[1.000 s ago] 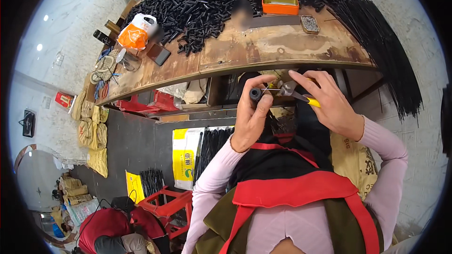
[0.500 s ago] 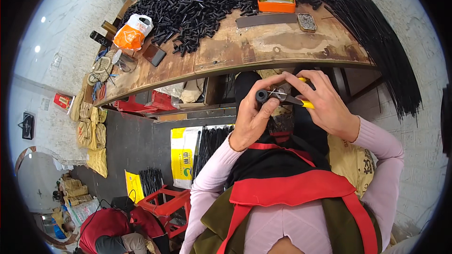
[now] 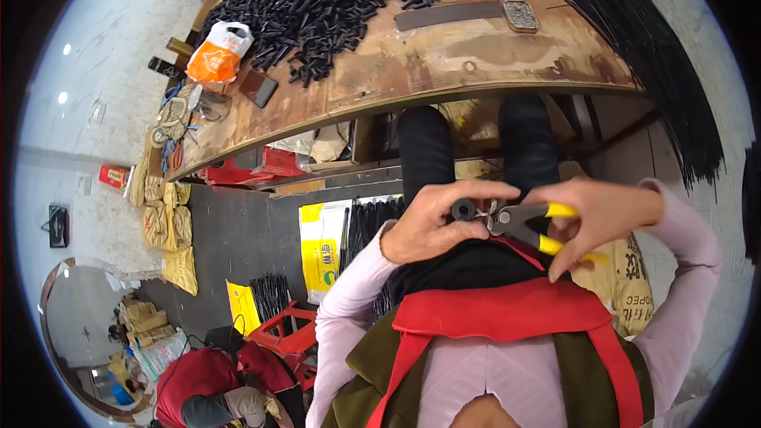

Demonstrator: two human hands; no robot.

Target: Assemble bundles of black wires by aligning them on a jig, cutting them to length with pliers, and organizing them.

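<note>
Left hand has fingers pinched on a short black tube, held over my lap, near side of the workbench. Right hand is clamped around yellow-handled pliers, nose at the tube end. Risk I see: pliers slip, nip a fingertip.

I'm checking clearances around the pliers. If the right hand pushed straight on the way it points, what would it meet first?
Probably the left hand holding the black tube; the right hand points the pliers at it.
</note>
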